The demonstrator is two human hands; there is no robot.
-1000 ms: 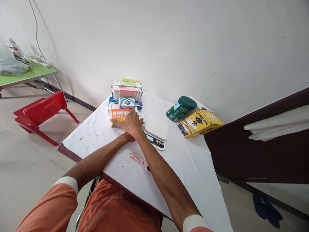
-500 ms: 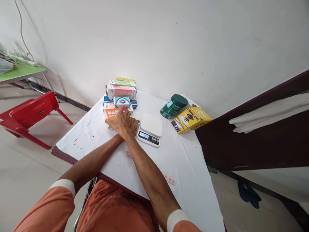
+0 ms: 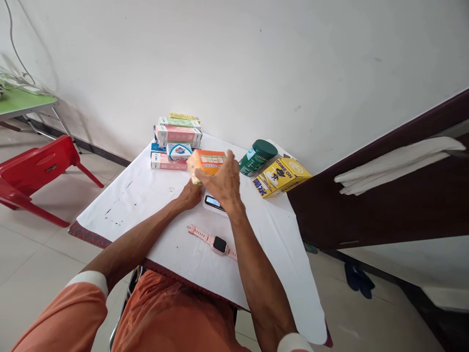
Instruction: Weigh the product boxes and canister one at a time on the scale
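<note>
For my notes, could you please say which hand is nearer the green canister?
Right. The right hand is just left of the green canister; the left hand is farther left, by the white scale.

Apparently a room in a home, white wall [image 3: 220, 63] with trailing cable [image 3: 12, 45], pale tiled floor [image 3: 32, 264], red plastic chair [image 3: 32, 171], green-topped table [image 3: 25, 102], cloth-covered table [image 3: 142, 210] bearing household cartons [image 3: 178, 133], blue slippers [image 3: 359, 280] on the floor

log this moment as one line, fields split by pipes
right hand: holding orange pack at scale | left hand: by scale's left edge, fingers partly hidden | pink watch: on table, near side of scale
</note>
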